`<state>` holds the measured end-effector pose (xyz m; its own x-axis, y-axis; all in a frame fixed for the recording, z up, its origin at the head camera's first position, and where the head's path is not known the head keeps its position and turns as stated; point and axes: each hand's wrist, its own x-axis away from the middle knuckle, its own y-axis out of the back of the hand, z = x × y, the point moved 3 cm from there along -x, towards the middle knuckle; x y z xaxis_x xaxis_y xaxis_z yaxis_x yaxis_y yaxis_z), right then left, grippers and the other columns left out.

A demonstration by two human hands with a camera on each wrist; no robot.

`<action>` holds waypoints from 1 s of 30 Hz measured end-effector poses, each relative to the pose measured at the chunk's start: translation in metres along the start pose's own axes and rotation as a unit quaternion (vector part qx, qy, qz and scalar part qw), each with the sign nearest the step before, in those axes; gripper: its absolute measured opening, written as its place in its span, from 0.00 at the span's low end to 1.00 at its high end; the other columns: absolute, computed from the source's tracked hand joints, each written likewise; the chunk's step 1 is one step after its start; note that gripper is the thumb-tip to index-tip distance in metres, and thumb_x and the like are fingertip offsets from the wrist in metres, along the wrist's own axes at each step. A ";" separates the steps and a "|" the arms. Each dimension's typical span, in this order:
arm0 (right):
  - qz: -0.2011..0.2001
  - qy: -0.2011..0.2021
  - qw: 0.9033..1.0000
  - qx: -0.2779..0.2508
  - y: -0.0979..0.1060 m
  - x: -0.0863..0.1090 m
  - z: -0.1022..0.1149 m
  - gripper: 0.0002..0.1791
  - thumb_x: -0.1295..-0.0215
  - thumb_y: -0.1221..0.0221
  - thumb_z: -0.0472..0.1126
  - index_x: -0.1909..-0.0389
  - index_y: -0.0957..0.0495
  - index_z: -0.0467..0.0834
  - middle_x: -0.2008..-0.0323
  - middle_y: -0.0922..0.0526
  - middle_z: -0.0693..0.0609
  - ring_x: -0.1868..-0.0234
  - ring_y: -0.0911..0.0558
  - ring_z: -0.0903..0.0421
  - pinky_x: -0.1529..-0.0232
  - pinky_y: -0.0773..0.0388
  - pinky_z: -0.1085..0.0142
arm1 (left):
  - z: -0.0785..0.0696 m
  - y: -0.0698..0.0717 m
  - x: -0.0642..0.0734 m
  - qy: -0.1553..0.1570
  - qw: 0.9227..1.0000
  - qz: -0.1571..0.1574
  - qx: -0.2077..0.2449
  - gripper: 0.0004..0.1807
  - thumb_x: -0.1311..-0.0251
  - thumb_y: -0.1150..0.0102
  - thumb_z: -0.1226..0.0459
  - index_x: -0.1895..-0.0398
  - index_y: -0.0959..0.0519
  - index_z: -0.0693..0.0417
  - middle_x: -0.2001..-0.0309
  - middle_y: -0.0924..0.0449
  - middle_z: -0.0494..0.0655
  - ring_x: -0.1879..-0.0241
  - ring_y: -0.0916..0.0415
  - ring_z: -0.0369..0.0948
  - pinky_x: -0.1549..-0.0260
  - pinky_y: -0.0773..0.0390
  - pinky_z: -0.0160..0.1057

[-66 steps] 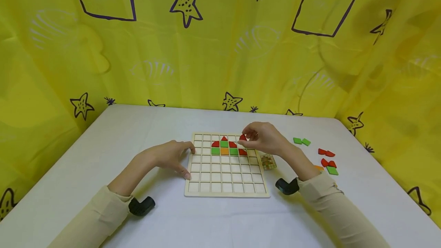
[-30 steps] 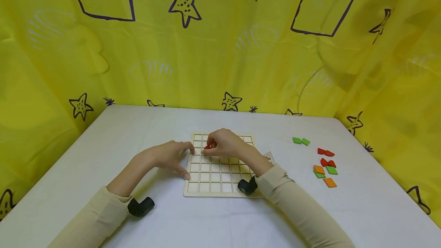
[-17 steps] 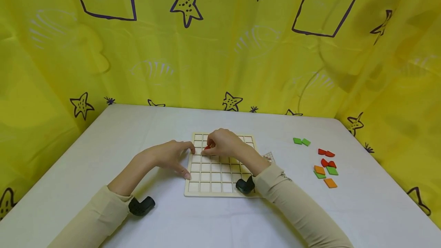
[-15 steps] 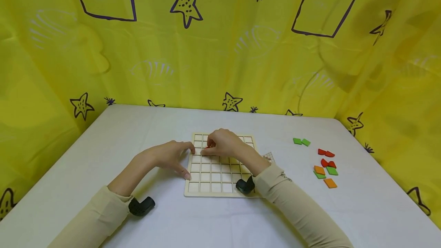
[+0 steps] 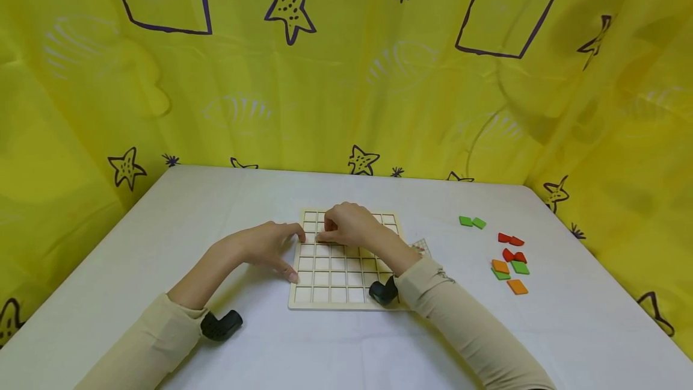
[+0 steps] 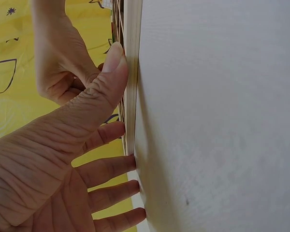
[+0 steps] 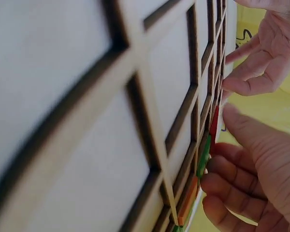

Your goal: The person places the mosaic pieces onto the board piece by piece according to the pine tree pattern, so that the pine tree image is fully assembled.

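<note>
A pale wooden grid board point(image 5: 346, 306) lies on the white table. My left hand point(image 5: 265, 247) rests at its left edge, fingers spread; in the left wrist view the thumb point(image 6: 115, 60) lies on the wooden rim. Over the upper left cells is my right hand point(image 5: 352, 225), thumb and curled fingers together at a red tile point(image 7: 214, 120). That tile sits low in a cell, with thumb tip and fingers right at it. Beside it in the right wrist view are a green tile point(image 7: 203, 157) and an orange tile point(image 7: 187, 199) in the grid. In the head view my right hand hides these tiles.
Green tiles point(image 5: 465, 221), red tiles point(image 5: 504, 238) and orange tiles point(image 5: 517, 286) lie loose on the table to the right. A small printed grid card point(image 5: 420, 247) sits by the board's right edge. A yellow curtain point(image 5: 346, 77) stands behind the table.
My right hand has carried the red tile leftward across the board and lowered it to an upper left cell, where red no longer shows in the head view. The left hand stays put.
</note>
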<state>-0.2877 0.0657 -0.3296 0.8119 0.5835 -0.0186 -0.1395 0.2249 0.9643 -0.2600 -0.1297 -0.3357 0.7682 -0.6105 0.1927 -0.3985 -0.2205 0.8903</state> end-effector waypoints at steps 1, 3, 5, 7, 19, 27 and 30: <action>0.004 0.006 1.000 -0.007 0.001 0.001 -0.001 0.15 0.31 0.34 0.54 0.72 0.18 0.47 0.76 0.20 0.59 0.74 0.25 0.61 0.69 0.28 0.67 | 0.000 0.000 0.000 -0.001 1.000 0.000 0.000 0.37 0.56 0.18 0.46 0.44 0.26 0.45 0.47 0.21 0.49 0.49 0.26 0.48 0.46 0.27 0.53; 0.015 0.019 0.999 -0.023 0.003 0.002 -0.003 0.14 0.31 0.33 0.52 0.69 0.16 0.46 0.74 0.18 0.59 0.72 0.23 0.62 0.67 0.26 0.67 | 0.000 0.000 -0.001 -0.003 1.000 0.000 -0.003 0.37 0.56 0.18 0.46 0.44 0.26 0.45 0.47 0.21 0.49 0.48 0.27 0.49 0.46 0.27 0.54; 0.027 0.031 0.998 -0.038 0.005 0.003 -0.005 0.11 0.32 0.32 0.49 0.66 0.14 0.45 0.72 0.16 0.59 0.71 0.22 0.62 0.64 0.24 0.67 | 0.000 0.000 -0.001 -0.005 1.000 0.001 -0.005 0.38 0.56 0.18 0.46 0.43 0.26 0.45 0.47 0.21 0.49 0.48 0.27 0.49 0.46 0.27 0.54; 0.035 0.039 0.997 -0.048 0.007 0.003 -0.007 0.09 0.34 0.31 0.47 0.64 0.13 0.44 0.71 0.16 0.58 0.69 0.22 0.62 0.62 0.24 0.67 | 0.000 0.000 -0.001 -0.004 1.000 0.002 -0.007 0.38 0.56 0.18 0.46 0.43 0.26 0.45 0.46 0.21 0.50 0.49 0.26 0.48 0.46 0.27 0.54; 0.028 0.028 0.998 -0.047 0.012 0.008 -0.008 0.08 0.34 0.30 0.46 0.61 0.14 0.46 0.70 0.16 0.59 0.68 0.22 0.62 0.62 0.24 0.66 | -0.001 -0.001 -0.001 0.005 1.000 0.003 -0.002 0.38 0.56 0.18 0.45 0.43 0.26 0.45 0.46 0.21 0.50 0.48 0.27 0.49 0.45 0.27 0.55; -0.041 0.041 0.996 -0.070 0.030 0.041 -0.022 0.09 0.32 0.32 0.45 0.59 0.14 0.44 0.69 0.15 0.58 0.68 0.20 0.63 0.62 0.22 0.66 | 0.000 0.000 -0.002 0.013 1.000 0.003 -0.005 0.38 0.56 0.18 0.45 0.43 0.26 0.44 0.45 0.22 0.50 0.48 0.28 0.50 0.45 0.27 0.54; -0.064 0.036 0.994 -0.076 0.034 0.053 -0.030 0.10 0.32 0.32 0.45 0.57 0.14 0.43 0.66 0.14 0.57 0.65 0.18 0.63 0.59 0.21 0.65 | 0.000 -0.001 -0.002 0.017 1.000 0.005 -0.002 0.38 0.56 0.18 0.46 0.43 0.26 0.43 0.45 0.22 0.50 0.47 0.28 0.50 0.45 0.27 0.54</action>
<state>-0.2660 0.1277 -0.3059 0.7864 0.5961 -0.1619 -0.1271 0.4126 0.9020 -0.2607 -0.1283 -0.3368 0.7809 -0.5863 0.2154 -0.4046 -0.2121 0.8895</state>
